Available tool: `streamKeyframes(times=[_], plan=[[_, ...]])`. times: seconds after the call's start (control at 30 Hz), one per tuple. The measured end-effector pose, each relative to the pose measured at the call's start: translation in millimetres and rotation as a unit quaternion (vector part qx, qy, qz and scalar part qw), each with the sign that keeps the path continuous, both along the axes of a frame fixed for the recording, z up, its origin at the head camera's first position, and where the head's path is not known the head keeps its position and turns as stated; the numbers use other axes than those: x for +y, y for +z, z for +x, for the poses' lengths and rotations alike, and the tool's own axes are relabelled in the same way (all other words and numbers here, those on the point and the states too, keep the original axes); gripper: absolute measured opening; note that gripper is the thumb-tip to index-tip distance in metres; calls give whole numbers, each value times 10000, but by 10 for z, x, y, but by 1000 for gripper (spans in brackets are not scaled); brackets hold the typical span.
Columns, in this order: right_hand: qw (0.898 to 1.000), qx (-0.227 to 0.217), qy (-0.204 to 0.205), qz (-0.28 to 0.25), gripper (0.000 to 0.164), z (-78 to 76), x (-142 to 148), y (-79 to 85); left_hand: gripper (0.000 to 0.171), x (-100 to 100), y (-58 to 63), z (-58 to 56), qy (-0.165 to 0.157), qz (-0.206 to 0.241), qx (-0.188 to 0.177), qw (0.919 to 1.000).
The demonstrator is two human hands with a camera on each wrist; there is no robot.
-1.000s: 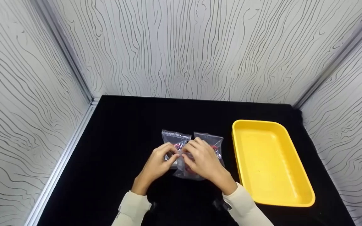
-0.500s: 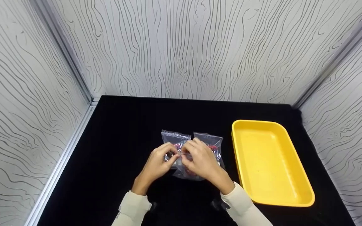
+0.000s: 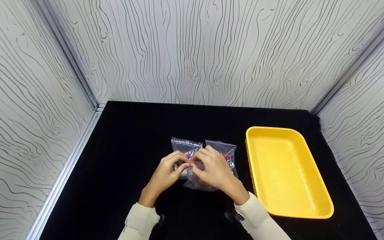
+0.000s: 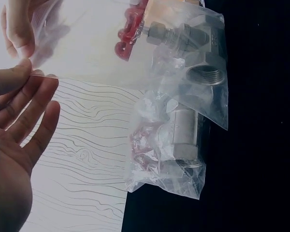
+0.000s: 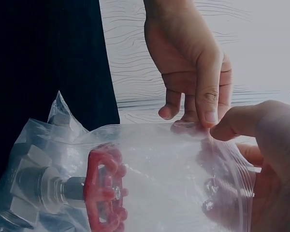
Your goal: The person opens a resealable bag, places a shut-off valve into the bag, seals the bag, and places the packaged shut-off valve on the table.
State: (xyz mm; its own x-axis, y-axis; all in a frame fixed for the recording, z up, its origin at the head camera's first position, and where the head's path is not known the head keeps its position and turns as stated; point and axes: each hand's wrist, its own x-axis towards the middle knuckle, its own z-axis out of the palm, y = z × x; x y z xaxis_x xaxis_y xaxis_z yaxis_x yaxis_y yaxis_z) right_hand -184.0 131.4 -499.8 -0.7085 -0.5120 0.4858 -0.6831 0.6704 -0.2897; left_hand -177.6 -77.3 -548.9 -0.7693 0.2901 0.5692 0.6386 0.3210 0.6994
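A clear zip bag (image 3: 194,184) hangs between my hands. My left hand (image 3: 165,171) pinches its edge between thumb and fingertips, the other fingers spread loosely in the left wrist view. My right hand (image 3: 213,168) pinches the same edge close beside it, near the ribbed zip strip (image 5: 244,193). Inside the bag is a metal valve (image 4: 195,41) with a threaded port and a red handwheel (image 5: 104,191). Beyond the hands, two more clear bags lie on the black surface, a left bag (image 3: 186,144) and a right bag (image 3: 223,146), with red parts showing, partly hidden by my hands.
A yellow tray (image 3: 288,173) stands to the right of the bags on the black tabletop (image 3: 128,143). White wood-grain panels (image 3: 192,50) close off the back and both sides. A metal rail (image 3: 68,166) runs along the left edge.
Both hands keep their pinch on the bag's edge. My right hand has shifted very slightly left, nearer my left fingertips. The other bags and the tray stay put.
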Motion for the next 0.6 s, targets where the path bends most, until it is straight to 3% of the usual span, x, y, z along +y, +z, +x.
streamKeyframes(times=[0.2,0.47,0.6], plan=[[10000,-47,-49,20,10,-8,-14,3,4,8,0,-8,-14,80,48,10000],[9990,410,-21,-152,9,-6,-11,-43,5,25,-34,-19,45,-10,377,9993],[9989,420,-51,-215,8,1,-11,-47,4,30,-46,-27,119,-44,560,9983]])
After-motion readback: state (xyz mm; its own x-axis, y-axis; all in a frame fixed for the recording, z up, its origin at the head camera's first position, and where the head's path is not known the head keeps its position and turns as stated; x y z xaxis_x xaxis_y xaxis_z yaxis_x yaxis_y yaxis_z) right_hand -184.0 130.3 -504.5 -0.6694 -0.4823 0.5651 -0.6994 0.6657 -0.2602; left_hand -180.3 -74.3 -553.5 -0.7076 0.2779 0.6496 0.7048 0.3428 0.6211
